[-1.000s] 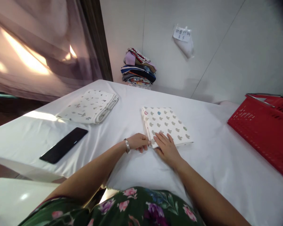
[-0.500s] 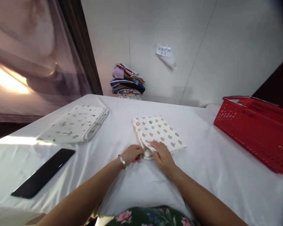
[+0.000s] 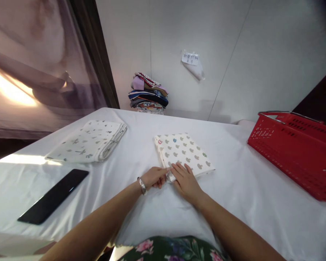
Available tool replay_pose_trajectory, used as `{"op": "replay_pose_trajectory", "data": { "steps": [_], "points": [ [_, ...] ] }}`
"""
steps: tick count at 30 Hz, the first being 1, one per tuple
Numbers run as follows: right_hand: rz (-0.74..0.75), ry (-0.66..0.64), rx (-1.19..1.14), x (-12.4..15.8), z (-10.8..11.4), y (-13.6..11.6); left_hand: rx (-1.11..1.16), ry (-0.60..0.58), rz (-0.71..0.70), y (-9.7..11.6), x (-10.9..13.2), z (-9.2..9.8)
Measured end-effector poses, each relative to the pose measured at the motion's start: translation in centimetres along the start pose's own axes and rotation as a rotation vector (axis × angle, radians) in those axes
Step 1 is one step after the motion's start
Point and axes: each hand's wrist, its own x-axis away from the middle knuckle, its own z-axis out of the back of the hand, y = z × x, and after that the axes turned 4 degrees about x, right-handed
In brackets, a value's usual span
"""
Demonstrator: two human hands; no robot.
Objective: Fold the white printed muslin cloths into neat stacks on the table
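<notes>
A folded white cloth (image 3: 183,150) with grey mushroom prints, plus a few red, blue and green ones, lies in the middle of the white-covered table. My left hand (image 3: 155,177), with a silver bracelet at the wrist, is closed at the cloth's near left corner, its index finger on the edge. Its thumb is mostly hidden. Flat on the near edge rests my right hand (image 3: 187,183), fingers stretched out over the top layer.
Another folded white cloth (image 3: 91,139) with leaf-like prints lies to the left. Nearer me is a flat black slab (image 3: 54,195). A red basket (image 3: 293,152) stands on the right. Behind the table, a stack of folded fabrics (image 3: 149,96) is against the wall.
My right fingers, bent at the lifted near edge before, now lie flat on it, and the top layer has come down. My left hand stays at the corner.
</notes>
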Motion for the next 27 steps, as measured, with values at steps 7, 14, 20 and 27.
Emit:
{"op": "replay_pose_trajectory", "data": {
  "steps": [7, 14, 20, 27],
  "points": [
    [0.014, -0.077, -0.008, 0.4, 1.2, 0.3, -0.129, -0.003, -0.060, -0.4, -0.1, 0.1],
    [0.011, -0.151, 0.017, 0.5, 1.0, 0.4, -0.253, -0.010, -0.093, -0.7, 0.0, 0.6],
    [0.025, -0.122, -0.005, 0.8, 1.4, 0.4, -0.307, 0.169, -0.196, -0.7, 0.4, 1.0],
    [0.032, -0.169, -0.100, 0.8, 1.6, 0.4, -0.414, 0.147, -0.219, -0.9, 0.6, 0.5]
  ]
}}
